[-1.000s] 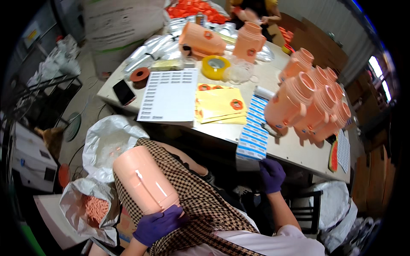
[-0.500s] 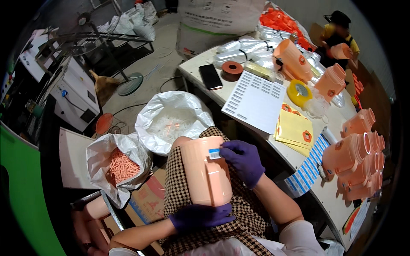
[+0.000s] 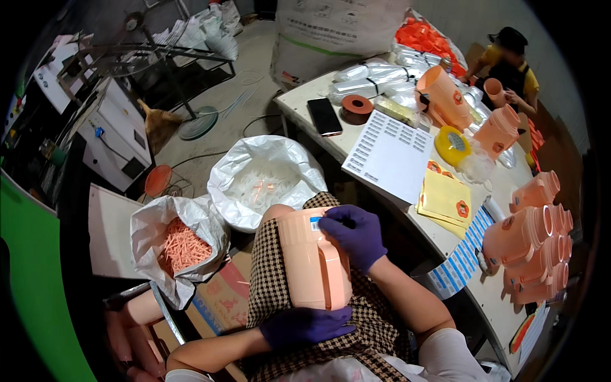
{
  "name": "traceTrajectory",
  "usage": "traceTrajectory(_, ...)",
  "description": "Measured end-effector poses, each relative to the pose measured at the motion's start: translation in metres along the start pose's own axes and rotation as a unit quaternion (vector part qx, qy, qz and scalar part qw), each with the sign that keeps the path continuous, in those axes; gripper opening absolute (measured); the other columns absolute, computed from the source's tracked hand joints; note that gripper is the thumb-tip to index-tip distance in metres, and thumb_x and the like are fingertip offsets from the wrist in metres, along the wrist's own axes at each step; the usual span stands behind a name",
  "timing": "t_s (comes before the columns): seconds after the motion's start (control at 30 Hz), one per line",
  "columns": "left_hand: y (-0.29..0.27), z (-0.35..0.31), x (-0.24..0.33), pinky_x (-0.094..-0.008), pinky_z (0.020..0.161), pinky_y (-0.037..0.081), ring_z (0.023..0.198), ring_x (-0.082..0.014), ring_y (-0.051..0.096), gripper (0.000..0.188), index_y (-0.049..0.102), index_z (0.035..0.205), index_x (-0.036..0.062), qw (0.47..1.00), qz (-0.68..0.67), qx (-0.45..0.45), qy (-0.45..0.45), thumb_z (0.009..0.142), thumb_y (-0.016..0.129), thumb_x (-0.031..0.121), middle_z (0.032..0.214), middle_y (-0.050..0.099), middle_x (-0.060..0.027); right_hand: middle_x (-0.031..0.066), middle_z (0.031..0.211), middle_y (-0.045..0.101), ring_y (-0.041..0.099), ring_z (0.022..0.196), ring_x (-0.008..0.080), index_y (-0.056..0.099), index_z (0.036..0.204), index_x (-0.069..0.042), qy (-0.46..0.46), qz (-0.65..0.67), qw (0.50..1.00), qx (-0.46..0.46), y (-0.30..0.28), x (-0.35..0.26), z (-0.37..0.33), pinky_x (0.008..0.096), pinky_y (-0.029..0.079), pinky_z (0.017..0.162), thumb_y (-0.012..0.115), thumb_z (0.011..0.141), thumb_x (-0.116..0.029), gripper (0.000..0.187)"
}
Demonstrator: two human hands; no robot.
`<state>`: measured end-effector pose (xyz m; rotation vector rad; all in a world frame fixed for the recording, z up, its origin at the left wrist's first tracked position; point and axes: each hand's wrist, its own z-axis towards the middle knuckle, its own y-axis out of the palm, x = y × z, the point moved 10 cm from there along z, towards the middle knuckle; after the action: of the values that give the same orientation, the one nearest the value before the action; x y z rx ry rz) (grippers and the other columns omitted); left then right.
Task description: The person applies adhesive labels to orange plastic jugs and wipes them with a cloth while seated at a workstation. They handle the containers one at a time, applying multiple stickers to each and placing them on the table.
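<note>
A peach plastic jug (image 3: 307, 264) with a side handle stands tilted on my lap, its base toward me. My left hand (image 3: 304, 328), in a purple glove, cups that base from below, fingers stretched along it. In a matching glove, my right hand (image 3: 358, 239) has its thumb and fingertips pinched at the edge of a small blue-and-white sticker (image 3: 316, 223). The sticker lies against the jug's wall near the rim, above the handle; its right end is hidden by my fingers. A checked apron (image 3: 262, 280) covers my lap.
On the table at right are several peach jugs (image 3: 519, 235), a blue-and-white sticker strip (image 3: 459, 261), yellow sheets (image 3: 445, 194), a label sheet (image 3: 388, 156), a tape roll (image 3: 452, 146) and a phone (image 3: 324, 117). White sacks (image 3: 219, 184) stand at left. A co-worker (image 3: 509, 70) holds a peach jug.
My right hand has moved left and slightly up against the jug, covering more of the sticker, which now sits closer to the wall. The left hand still supports the base. The view has shifted slightly.
</note>
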<state>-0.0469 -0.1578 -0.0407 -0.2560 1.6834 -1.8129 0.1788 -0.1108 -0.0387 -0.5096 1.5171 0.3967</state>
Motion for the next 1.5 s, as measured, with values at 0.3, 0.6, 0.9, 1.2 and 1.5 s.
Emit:
traceTrajectory(0.3, -0.103, -0.054, -0.129, -0.0386, 0.091, 0.052, 0.107, -0.0264, 0.065, 0.035, 0.062, 0.119, 0.0096, 0.855, -0.386, 0.141, -0.316, 0.089, 0.065, 0.026, 0.120, 0.064, -0.0087, 0.0096, 0.095, 0.066, 0.064, 0.082, 0.0224, 0.065, 0.120, -0.005, -0.216, -0.273, 0.922, 0.170, -0.146, -0.036, -0.039, 0.0329, 0.052, 0.075, 0.081, 0.080, -0.015, 0.045)
traceTrajectory(0.6, 0.024, -0.087, -0.221, -0.0418, 0.110, 0.039, 0.129, -0.0316, 0.054, 0.023, 0.076, 0.100, 0.0034, 0.721, -0.543, 0.250, -0.351, 0.081, 0.070, 0.016, 0.136, 0.059, -0.0210, 0.0214, 0.125, 0.065, 0.060, 0.114, 0.0361, 0.069, 0.119, -0.004, -0.052, -0.642, 0.736, 0.208, -0.329, 0.043, -0.017, 0.0449, 0.045, 0.100, 0.075, 0.078, -0.047, 0.059)
traceTrajectory(0.9, 0.010, -0.136, -0.209, -0.0360, 0.111, 0.038, 0.132, -0.0251, 0.050, 0.046, 0.056, 0.131, -0.0019, 0.605, -0.333, 0.466, -0.553, 0.085, 0.056, 0.002, 0.143, 0.052, -0.0161, 0.0095, 0.126, 0.064, 0.057, 0.116, 0.0322, 0.074, 0.112, -0.017, -0.284, -0.619, 0.663, 0.310, -0.278, -0.027, -0.059, 0.0507, 0.038, 0.108, 0.072, 0.084, -0.033, 0.031)
traceTrajectory(1.2, -0.078, -0.027, -0.196, -0.0352, 0.102, 0.044, 0.119, -0.0209, 0.057, 0.098, 0.018, 0.159, 0.0043, 0.600, -0.693, 0.054, -0.397, 0.088, 0.074, 0.043, 0.137, 0.056, -0.0151, -0.0170, 0.107, 0.054, 0.045, 0.079, 0.0058, 0.075, 0.110, -0.035, -0.632, -0.522, 0.545, 0.179, -0.019, -0.117, -0.195, 0.0362, 0.026, 0.079, 0.070, 0.087, -0.048, 0.027)
traceTrajectory(1.5, -0.057, -0.079, -0.158, -0.0268, 0.062, 0.051, 0.067, -0.0088, 0.061, 0.086, 0.014, 0.161, 0.0129, 0.701, -0.577, -0.067, -0.414, 0.097, 0.066, 0.036, 0.105, 0.066, -0.0106, 0.0182, 0.137, 0.058, 0.055, 0.128, 0.0274, 0.010, 0.160, -0.004, -0.154, -0.011, 0.954, -0.256, 0.001, -0.078, -0.094, 0.0412, 0.040, 0.110, 0.089, 0.076, -0.026, 0.117)
